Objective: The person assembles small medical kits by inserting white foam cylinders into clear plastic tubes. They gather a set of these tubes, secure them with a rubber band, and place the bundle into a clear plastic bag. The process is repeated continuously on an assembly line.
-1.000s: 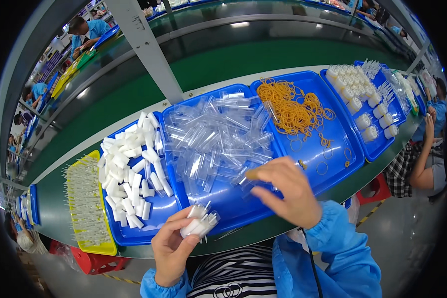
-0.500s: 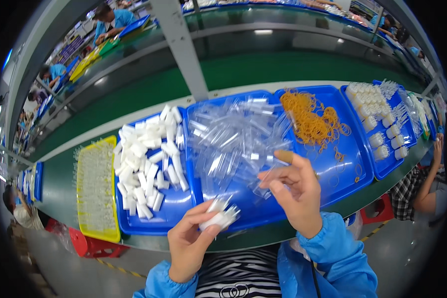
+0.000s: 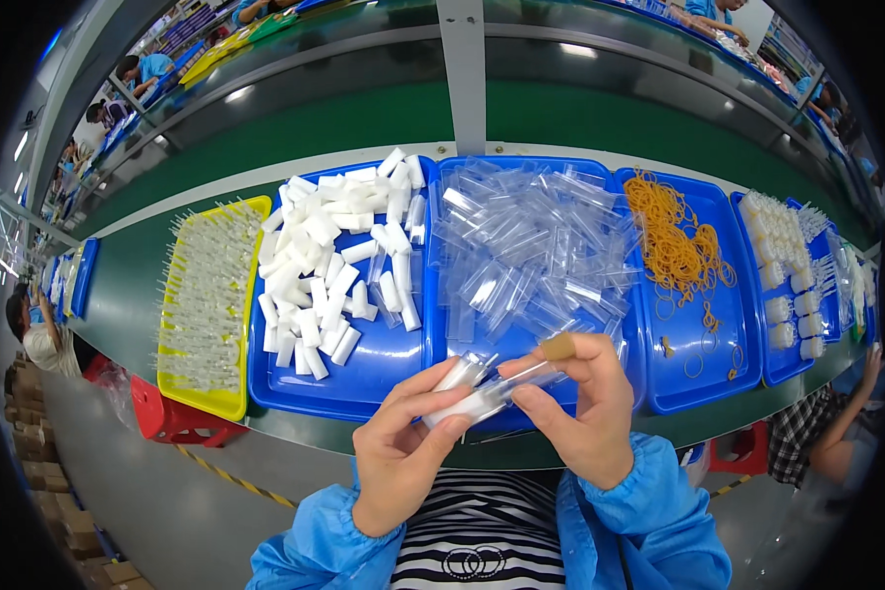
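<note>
White slim cylinders (image 3: 449, 406), clamped in the left hand (image 3: 403, 447), are hovering near the blue plastic tray's (image 3: 633, 344) near edge.
Right hand (image 3: 595, 413) is pinching a clear plastic sleeve (image 3: 523, 380); heaped sleeves (image 3: 541, 246) are crowding beyond.

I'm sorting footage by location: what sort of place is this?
Probably a factory assembly line: blue trays of white tubes and orange bands on a green bench, and a person in blue beyond.
</note>
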A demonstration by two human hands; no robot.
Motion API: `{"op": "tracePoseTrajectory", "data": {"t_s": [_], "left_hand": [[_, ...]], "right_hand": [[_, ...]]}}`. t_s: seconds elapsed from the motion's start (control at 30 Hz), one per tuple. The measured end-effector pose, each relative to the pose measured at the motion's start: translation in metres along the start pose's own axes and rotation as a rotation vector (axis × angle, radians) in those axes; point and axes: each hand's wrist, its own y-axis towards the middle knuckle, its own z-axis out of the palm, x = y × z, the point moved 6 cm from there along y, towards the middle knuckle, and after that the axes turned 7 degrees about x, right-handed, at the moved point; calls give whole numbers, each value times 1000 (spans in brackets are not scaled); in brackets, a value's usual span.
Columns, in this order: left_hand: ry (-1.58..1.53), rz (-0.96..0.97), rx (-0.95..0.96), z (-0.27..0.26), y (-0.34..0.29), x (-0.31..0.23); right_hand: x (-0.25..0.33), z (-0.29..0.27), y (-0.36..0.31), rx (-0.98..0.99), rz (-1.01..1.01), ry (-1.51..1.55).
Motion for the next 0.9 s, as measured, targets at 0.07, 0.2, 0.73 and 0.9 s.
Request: {"op": "tracePoseTrajectory", "data": {"t_s": [0.07, 0.2, 0.73, 0.9], "left_hand": [[-25, -17, 6, 1, 1, 2], [12, 26, 12, 0, 2, 1], [344, 84, 18, 3, 4, -7], [355, 91, 126, 8, 3, -4]], "right_hand": [[-5, 2, -4, -43, -6, -9], [-13, 7, -10, -67, -14, 10], [-1, -4, 9, -11, -94, -215], [-12, 0, 5, 8, 74, 63]]}}
